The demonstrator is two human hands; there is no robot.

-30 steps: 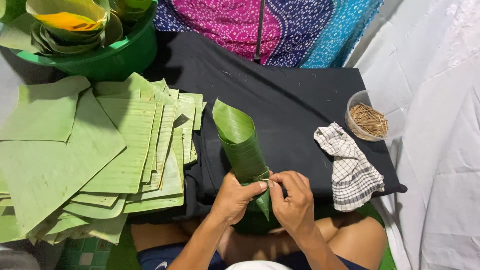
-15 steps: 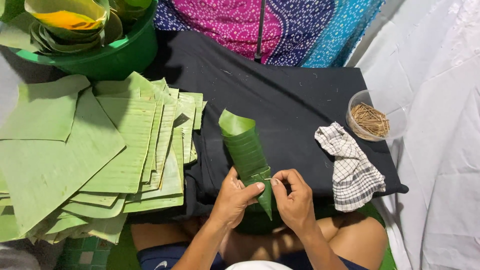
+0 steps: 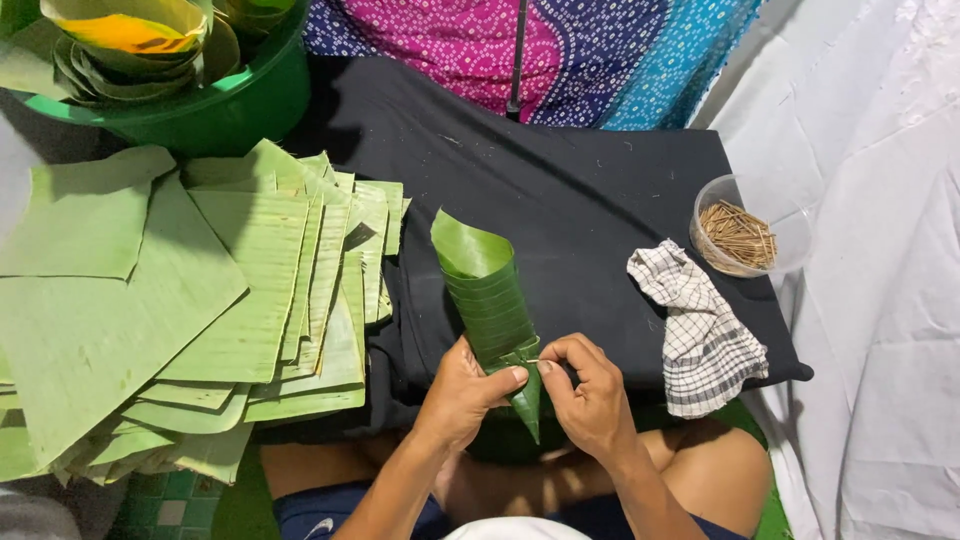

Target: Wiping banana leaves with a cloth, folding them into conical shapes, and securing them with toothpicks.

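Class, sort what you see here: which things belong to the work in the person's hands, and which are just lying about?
In use:
leaf cone
left hand
right hand
cut leaves
stick tub
green basin of folded leaves

Lying about:
checked cloth
patterned fabric
white sheet

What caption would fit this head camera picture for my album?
Two hands, left and right, pinch a rolled leaf cone over a black cloth, beside a stack of cut leaves.
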